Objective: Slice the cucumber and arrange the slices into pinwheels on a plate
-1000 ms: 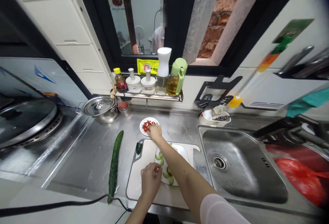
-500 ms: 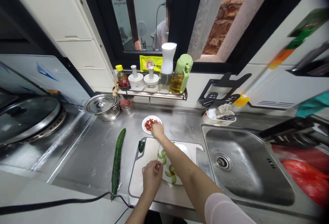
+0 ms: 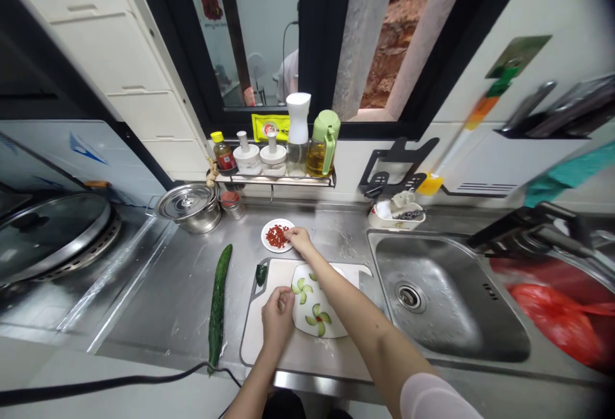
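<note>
Forward, right hand point(image 3: 298, 238) at saucer point(image 3: 266, 240).

Home kitchen: sink point(image 3: 446, 303), stove point(image 3: 52, 233), condiments point(image 3: 273, 150).

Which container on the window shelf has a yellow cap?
The small dark bottle at the shelf's left end. The two jars and tall dispenser are white-topped; the oil bottle has a green lid.

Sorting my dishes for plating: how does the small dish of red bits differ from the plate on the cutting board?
The small dish is round, on the steel counter, holding red bits; the plate is larger, on the cutting board, bearing green slices arranged like flowers. Both are white.
</note>
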### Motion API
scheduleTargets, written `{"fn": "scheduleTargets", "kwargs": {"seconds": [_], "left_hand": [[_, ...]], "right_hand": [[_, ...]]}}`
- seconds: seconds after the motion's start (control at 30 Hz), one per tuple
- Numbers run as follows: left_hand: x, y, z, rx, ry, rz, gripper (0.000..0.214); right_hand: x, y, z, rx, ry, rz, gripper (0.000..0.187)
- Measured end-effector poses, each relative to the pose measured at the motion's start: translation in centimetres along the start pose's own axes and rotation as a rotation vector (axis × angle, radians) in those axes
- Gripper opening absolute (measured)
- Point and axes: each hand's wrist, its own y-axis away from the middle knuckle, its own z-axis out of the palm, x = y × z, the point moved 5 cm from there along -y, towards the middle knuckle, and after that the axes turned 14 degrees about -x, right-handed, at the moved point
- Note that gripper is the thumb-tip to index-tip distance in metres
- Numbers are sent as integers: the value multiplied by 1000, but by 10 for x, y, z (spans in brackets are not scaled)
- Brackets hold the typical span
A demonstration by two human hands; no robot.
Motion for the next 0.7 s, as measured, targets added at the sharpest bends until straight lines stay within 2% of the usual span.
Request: {"fn": "scheduleTargets", "kwargs": {"seconds": [0.13,0.23,0.4,0.53,0.7], "left_hand": [[9,-11,-12,87,114,25,38],[21,-17,-20,126,123,83,41],[40,-17,-23,72,82,183,36],[50,-9,-20,40,57,227,30],[56,-1,-17,16,111,239,26]], "right_hand": [[-5,40,-3,1,-121,-1,34],[-7,80,-1,-37,-322,3,32],[-15,135,0,-37,-369,-40,28],[-18,157,-3,-6,-346,-58,29],[-17,168,-5,5,-303,-96,26]]}}
